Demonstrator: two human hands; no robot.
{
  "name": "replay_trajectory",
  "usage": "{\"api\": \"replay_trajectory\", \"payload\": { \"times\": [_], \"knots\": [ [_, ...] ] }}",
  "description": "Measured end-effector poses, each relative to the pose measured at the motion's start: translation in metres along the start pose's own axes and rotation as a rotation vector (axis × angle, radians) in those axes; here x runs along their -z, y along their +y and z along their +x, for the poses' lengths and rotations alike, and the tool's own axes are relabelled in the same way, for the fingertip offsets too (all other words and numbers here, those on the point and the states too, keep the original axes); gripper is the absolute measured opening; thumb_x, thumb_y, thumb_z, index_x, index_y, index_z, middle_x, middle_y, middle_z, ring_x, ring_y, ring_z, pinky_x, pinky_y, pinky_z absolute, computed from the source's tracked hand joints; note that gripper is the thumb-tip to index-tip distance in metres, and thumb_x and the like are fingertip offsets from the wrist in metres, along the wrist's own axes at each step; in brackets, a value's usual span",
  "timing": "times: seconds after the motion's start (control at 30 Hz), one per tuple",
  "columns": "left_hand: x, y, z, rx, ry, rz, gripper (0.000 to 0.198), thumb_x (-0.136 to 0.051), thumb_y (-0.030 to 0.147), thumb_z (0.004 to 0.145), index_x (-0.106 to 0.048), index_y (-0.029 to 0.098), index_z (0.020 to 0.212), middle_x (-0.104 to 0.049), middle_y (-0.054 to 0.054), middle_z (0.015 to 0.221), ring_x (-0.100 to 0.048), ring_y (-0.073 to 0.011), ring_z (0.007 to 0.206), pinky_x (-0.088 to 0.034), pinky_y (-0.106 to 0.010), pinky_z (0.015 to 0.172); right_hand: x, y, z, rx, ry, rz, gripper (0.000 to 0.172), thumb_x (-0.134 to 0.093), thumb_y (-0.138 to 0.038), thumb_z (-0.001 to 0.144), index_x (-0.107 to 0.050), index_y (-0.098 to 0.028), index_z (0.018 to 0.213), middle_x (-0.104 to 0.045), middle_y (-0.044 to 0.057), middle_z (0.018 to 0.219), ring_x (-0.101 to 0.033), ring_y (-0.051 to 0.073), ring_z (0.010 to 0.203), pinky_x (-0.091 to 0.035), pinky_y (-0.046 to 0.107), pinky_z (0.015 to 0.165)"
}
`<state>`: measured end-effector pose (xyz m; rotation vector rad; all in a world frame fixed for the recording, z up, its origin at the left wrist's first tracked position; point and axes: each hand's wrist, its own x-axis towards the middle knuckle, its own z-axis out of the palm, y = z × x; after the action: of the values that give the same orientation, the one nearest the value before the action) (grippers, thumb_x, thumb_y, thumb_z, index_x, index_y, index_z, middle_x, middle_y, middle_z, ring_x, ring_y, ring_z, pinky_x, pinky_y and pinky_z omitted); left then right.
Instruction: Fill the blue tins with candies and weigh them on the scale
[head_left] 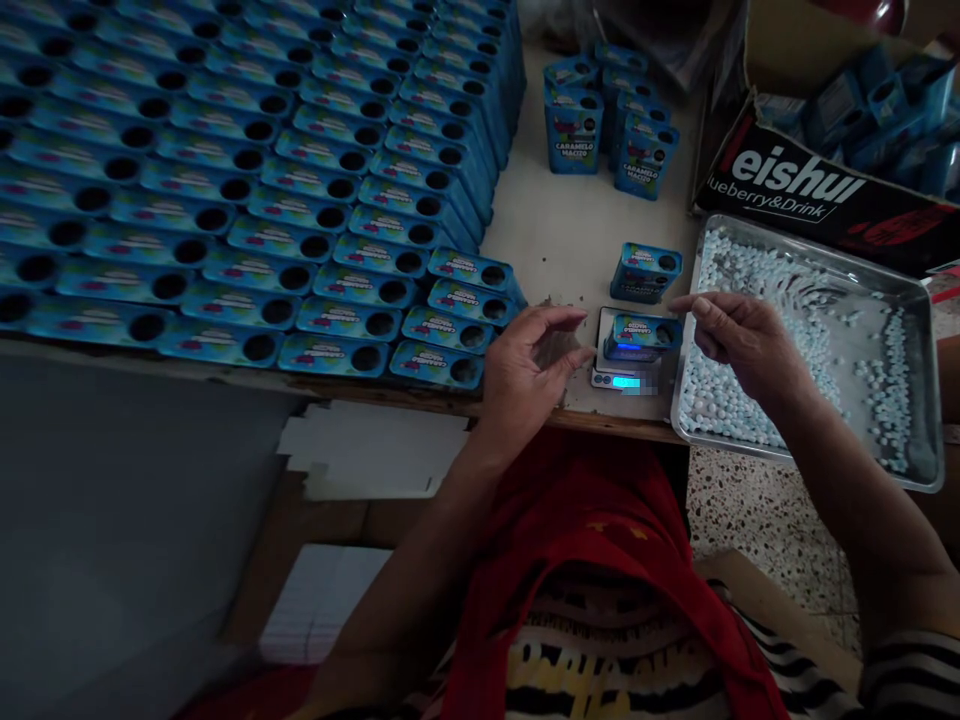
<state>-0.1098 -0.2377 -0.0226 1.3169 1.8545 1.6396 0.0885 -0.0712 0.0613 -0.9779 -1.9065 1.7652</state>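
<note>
A small digital scale (600,352) with a lit display lies near the table's front edge. On it stands a blue candy box (637,338) labelled "Caramelo Macizo", its round hole at the right end of the top. Just left of the scale is my left hand (531,365), fingers curved and apart, with nothing between them. My right hand (739,335) hovers to the right of the box, over the edge of a metal tray (930,400) of pale blue and white candies (720,395). Its thumb and fingers are drawn together; whatever they hold is too small to make out. Behind the scale stands another blue box (646,270).
Tight rows of blue boxes (247,235) cover the table's left side. Several more boxes (574,130) stand at the back. A black carton (810,185) full of blue boxes sits behind the tray. White sheets (375,450) lie below the table edge.
</note>
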Motion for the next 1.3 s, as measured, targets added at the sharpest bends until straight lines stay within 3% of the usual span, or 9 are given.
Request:
{"api": "replay_trajectory", "payload": {
  "times": [0.17,0.3,0.37,0.5,0.67,0.8,0.9,1.07,1.3],
  "knots": [
    [-0.037,0.012,0.019,-0.259,-0.188,0.345,0.050,-0.083,0.032,0.091,-0.066,0.020,0.136,-0.071,-0.013,0.136,-0.067,-0.0309,0.129,-0.054,-0.050,0.112,0.006,0.002,0.019,-0.009,0.109,0.147,0.029,-0.080,-0.052,0.089,-0.079,-0.023,0.089,-0.059,-0.002,0.069,-0.041,0.009,0.054,-0.032,0.025,0.048],
    [-0.054,0.042,0.045,-0.336,-0.453,0.608,0.031,-0.074,0.014,0.093,-0.068,0.016,0.123,-0.075,-0.013,0.121,-0.070,-0.0299,0.116,-0.059,-0.044,0.098,0.021,0.013,0.051,0.117,0.164,-0.035,0.025,-0.081,-0.046,0.085,-0.080,-0.022,0.092,-0.064,-0.001,0.069,-0.048,0.012,0.059,-0.035,0.027,0.055],
    [-0.038,0.054,0.067,-0.298,-0.403,0.678,0.026,-0.069,0.012,0.095,-0.068,0.015,0.121,-0.073,-0.012,0.120,-0.070,-0.0308,0.117,-0.059,-0.044,0.098,0.022,0.020,0.064,0.213,0.206,-0.375,0.023,-0.081,-0.043,0.086,-0.081,-0.022,0.095,-0.066,0.000,0.067,-0.056,0.016,0.065,-0.037,0.029,0.061],
    [0.027,0.055,0.125,-0.145,-0.305,0.733,0.039,-0.063,0.031,0.102,-0.061,0.014,0.137,-0.068,-0.012,0.128,-0.063,-0.0380,0.131,-0.053,-0.057,0.107,0.008,0.028,0.075,0.214,0.203,-1.107,0.018,-0.071,-0.033,0.096,-0.079,-0.023,0.109,-0.080,0.009,0.091,-0.070,0.026,0.085,-0.036,0.032,0.067],
    [0.088,0.004,0.167,0.092,-0.514,0.682,0.056,-0.074,0.037,0.086,-0.063,0.024,0.139,-0.071,-0.011,0.136,-0.066,-0.0379,0.126,-0.055,-0.051,0.106,-0.002,0.022,0.063,0.216,0.173,-1.292,0.028,-0.052,-0.034,0.107,-0.076,-0.020,0.112,-0.082,0.013,0.111,-0.072,0.027,0.093,-0.033,0.032,0.066],
    [0.103,-0.027,0.165,0.029,-0.722,0.655,0.057,-0.062,0.049,0.092,-0.063,0.026,0.144,-0.067,-0.009,0.147,-0.062,-0.0340,0.135,-0.047,-0.049,0.117,-0.003,0.015,0.029,0.293,0.150,-1.226,0.030,-0.053,-0.038,0.108,-0.077,-0.021,0.110,-0.083,0.010,0.102,-0.073,0.024,0.086,-0.034,0.031,0.066],
    [0.099,-0.021,0.151,-0.008,-0.787,0.705,0.056,-0.048,0.050,0.100,-0.061,0.025,0.149,-0.065,-0.011,0.150,-0.059,-0.0336,0.138,-0.044,-0.051,0.121,-0.011,0.017,0.002,0.265,0.052,-1.264,0.028,-0.054,-0.038,0.107,-0.077,-0.022,0.103,-0.083,0.008,0.094,-0.072,0.022,0.077,-0.031,0.031,0.063],
    [0.064,0.002,0.097,-0.094,-0.586,0.970,0.067,-0.059,0.056,0.099,-0.053,0.026,0.159,-0.049,-0.020,0.164,-0.039,-0.0455,0.156,-0.024,-0.072,0.128,-0.021,0.030,-0.018,0.264,0.037,-1.197,0.026,-0.058,-0.039,0.106,-0.079,-0.023,0.106,-0.084,0.008,0.096,-0.073,0.021,0.076,-0.035,0.030,0.062],
    [0.048,-0.015,0.061,-0.055,-0.495,0.994,0.062,-0.063,0.036,0.100,-0.050,0.033,0.161,-0.031,-0.016,0.177,-0.020,-0.0468,0.167,-0.018,-0.081,0.127,0.053,0.048,-0.025,0.207,0.235,-0.985,0.048,-0.058,-0.064,0.103,-0.077,-0.022,0.114,-0.067,0.004,0.070,-0.058,0.019,0.062,-0.045,0.034,0.067]
  ]
}}
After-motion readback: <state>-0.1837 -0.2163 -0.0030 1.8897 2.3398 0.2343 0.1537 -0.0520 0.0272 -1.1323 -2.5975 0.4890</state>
